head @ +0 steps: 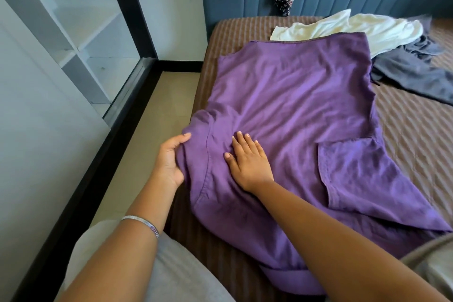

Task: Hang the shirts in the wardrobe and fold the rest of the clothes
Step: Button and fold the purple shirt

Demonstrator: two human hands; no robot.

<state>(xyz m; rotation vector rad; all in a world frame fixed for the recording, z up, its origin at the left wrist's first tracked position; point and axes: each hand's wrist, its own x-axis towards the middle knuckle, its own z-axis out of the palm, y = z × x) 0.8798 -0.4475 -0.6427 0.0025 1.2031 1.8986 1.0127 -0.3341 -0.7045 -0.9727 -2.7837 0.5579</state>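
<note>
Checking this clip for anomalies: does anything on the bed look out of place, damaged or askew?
Nothing damaged. The purple shirt lies spread on the bed, left hand gripping its sleeve, right hand flat on it. Behind it, a white garment and grey garment lie crumpled, unfolded.

Purple shirt (289, 95); brown striped bedsheet (416, 130); white garment (367, 27); grey garment (411, 73).
</note>
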